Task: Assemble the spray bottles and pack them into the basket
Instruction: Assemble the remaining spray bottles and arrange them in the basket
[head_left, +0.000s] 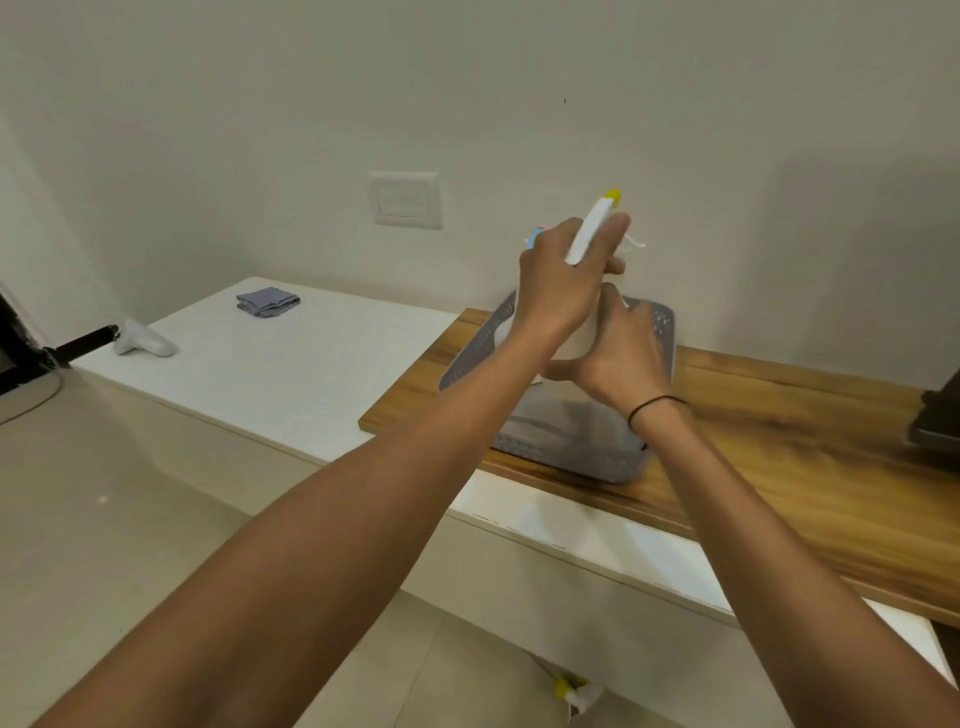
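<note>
Your left hand grips the yellow-tipped sprayer head; your right hand clutches the white bottle above the grey basket.

Grey perforated basket, white sprayer yellow-tipped, wooden board.

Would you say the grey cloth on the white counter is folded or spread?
Folded: the cloth shows stacked layers in a compact square.
</note>
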